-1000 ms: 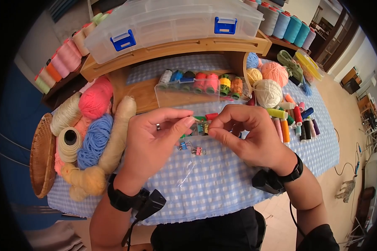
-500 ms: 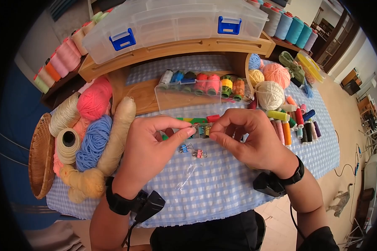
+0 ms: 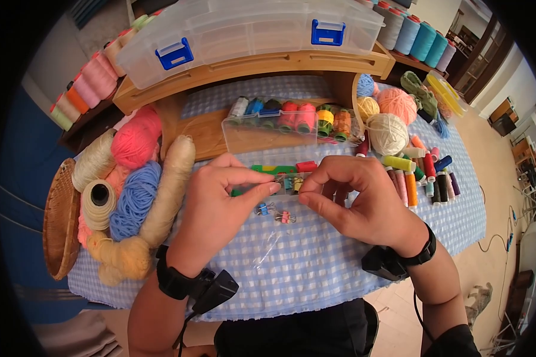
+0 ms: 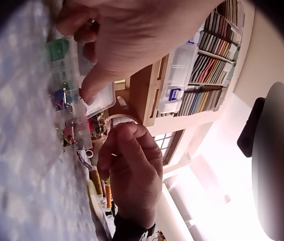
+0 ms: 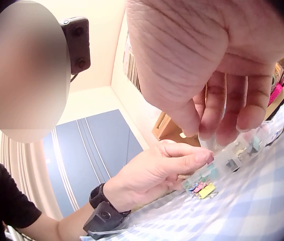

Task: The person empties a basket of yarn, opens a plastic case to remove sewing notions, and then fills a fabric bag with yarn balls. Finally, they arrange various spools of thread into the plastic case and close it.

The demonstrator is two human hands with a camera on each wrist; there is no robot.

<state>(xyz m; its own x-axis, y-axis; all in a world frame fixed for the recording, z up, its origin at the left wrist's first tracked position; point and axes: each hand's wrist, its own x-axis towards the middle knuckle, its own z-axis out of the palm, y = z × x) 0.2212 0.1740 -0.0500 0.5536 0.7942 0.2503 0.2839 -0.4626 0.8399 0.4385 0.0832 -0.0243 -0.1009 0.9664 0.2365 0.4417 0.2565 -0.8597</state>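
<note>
My left hand (image 3: 217,199) pinches a thin, tiny thing between thumb and index fingertip; its kind cannot be told. Across from it, my right hand (image 3: 357,199) brings thumb and index fingertip together, and anything between them is too small to see. Both hands face each other over a small clear divided box (image 3: 289,191) that holds colored binder clips (image 3: 297,184). Just in front of the box lie a blue binder clip (image 3: 263,209) and a pink binder clip (image 3: 285,218). In the right wrist view, a yellow binder clip (image 5: 207,191) shows below my left fingertips.
Yarn skeins (image 3: 134,193) and a wicker basket (image 3: 59,220) are at left. Thread spools (image 3: 411,184) and yarn balls (image 3: 388,134) lie at right. Behind, a clear case of spools (image 3: 268,137) stands before a wooden stand (image 3: 250,74) bearing a big plastic box (image 3: 250,41).
The view shifts slightly. Both hands keep their pinching pose over the box, with the right fingertips slightly farther from the left. The clips on the cloth stay put.
</note>
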